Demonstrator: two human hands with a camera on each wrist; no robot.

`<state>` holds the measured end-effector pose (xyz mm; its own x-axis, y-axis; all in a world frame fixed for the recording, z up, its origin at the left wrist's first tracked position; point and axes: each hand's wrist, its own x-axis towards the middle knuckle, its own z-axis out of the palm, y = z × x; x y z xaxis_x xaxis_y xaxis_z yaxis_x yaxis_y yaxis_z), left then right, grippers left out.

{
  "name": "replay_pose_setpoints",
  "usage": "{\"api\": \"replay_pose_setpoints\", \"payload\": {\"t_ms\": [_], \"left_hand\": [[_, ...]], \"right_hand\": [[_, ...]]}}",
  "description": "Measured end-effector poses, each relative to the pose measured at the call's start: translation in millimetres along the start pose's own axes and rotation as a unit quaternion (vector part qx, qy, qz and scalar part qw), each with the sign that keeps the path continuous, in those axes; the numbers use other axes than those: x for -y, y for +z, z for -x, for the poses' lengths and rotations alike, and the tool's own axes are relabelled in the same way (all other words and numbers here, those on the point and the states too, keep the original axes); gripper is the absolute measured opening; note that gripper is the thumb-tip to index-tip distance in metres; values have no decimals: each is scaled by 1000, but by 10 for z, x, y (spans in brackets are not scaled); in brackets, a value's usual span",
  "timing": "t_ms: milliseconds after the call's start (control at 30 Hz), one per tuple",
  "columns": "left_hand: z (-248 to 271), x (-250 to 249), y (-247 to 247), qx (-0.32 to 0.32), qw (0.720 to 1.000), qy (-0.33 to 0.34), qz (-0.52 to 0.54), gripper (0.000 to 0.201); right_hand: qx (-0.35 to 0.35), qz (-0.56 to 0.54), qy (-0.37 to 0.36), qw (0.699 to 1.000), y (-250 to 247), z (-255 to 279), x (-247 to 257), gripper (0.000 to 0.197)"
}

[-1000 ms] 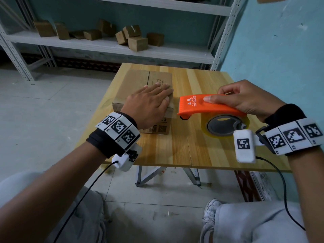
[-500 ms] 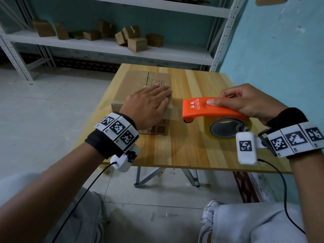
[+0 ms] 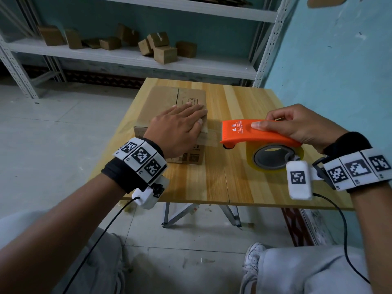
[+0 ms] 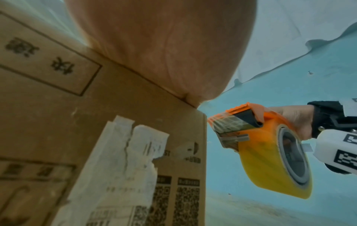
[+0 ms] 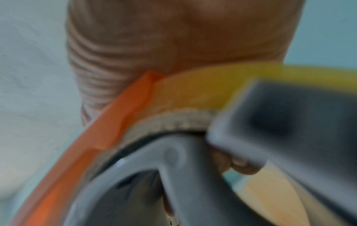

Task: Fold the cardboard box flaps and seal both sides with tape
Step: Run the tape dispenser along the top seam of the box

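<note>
A closed cardboard box [image 3: 167,98] lies on the wooden table [image 3: 229,172], its printed side [image 4: 123,152] facing me. My left hand [image 3: 180,126] lies flat on the box top with straight fingers, pressing the near right corner. My right hand [image 3: 297,126] grips the orange tape dispenser [image 3: 254,134] from above, just right of the box. The dispenser [image 4: 258,137] carries a yellowish tape roll [image 4: 274,168], and a strip of clear tape [image 3: 212,136] stretches from its nose to the box's right side. In the right wrist view only the blurred orange dispenser [image 5: 115,119] and palm show.
A metal shelf rack [image 3: 148,58] behind the table holds several small cardboard boxes [image 3: 163,47]. A blue wall [image 3: 339,60] runs close along the table's right side. The table's near edge is just beyond my knees; tiled floor lies to the left.
My right hand has drawn the dispenser to the right, away from the box, pulling tape out behind it. The left hand has stayed flat on the box top.
</note>
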<state>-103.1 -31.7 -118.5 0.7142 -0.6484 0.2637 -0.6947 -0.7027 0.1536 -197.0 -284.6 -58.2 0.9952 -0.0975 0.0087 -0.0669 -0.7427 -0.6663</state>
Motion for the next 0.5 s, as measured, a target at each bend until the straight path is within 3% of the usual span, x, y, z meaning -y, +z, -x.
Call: {"api": "replay_pose_setpoints", "payload": {"t_ms": [200,500], "left_hand": [[1,14,16,-6,1000,6,-1,55],[2,13,19,-8,1000,5,4,59]], "right_hand": [[6,-9,2,1000,-4,-1,-6,51],[9,-23,-1,1000,-38,0,-41,44]]}}
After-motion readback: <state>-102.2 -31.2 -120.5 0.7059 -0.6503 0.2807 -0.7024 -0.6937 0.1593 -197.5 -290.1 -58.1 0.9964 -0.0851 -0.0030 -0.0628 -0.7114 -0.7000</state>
